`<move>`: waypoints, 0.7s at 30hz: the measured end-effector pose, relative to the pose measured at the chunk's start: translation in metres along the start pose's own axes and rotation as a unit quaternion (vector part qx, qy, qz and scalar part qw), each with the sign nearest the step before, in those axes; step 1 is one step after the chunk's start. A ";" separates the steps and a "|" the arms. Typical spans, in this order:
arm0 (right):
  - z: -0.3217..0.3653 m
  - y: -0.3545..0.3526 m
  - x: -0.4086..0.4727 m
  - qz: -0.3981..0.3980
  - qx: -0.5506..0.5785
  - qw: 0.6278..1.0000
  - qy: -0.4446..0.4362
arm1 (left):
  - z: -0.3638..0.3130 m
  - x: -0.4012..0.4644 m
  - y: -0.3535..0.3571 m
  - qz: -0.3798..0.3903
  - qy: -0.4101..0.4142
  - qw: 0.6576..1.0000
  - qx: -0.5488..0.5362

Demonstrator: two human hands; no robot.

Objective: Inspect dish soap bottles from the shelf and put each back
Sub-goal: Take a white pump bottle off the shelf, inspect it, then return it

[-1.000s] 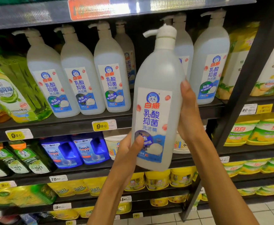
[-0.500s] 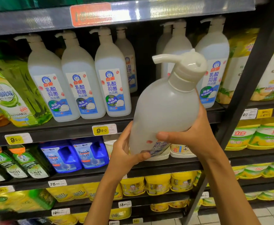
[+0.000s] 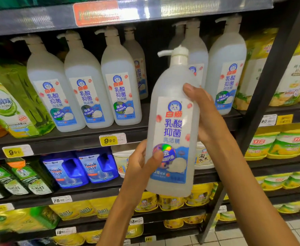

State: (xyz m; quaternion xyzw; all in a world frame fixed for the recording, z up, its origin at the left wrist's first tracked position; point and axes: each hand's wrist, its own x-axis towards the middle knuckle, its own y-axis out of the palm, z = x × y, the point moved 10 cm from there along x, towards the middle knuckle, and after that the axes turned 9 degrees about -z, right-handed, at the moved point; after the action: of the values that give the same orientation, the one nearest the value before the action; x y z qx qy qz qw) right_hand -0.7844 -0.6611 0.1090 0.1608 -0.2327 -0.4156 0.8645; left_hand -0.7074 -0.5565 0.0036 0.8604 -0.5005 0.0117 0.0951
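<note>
Held upright in front of the shelf [image 3: 65, 139], label facing the camera: white pump bottle [image 3: 174, 125]. Gripped low by left hand [image 3: 140, 166], thumb across the label; clasped at its right side by right hand [image 3: 206, 118]. Behind on the shelf, matching bottles [image 3: 85, 89] standing in a row.

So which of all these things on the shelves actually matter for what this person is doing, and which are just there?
Part of the job:
- held pump bottle, gripped by left hand and right hand
- matching white pump bottles on the shelf
- the gap in that row

Just there:
- blue Finish bottles
- green bottles
- yellow tubs
- yellow price tag
</note>
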 end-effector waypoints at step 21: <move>-0.071 -0.026 0.005 -0.084 0.042 0.958 0.272 | -0.036 -0.028 0.028 0.087 -0.195 0.972 -0.098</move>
State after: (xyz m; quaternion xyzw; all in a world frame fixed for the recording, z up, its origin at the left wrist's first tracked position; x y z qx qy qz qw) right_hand -0.7600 -0.6750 0.0382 0.3232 0.0087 -0.4171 0.8494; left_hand -0.7425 -0.5396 0.0404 0.7857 -0.5814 -0.1966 0.0780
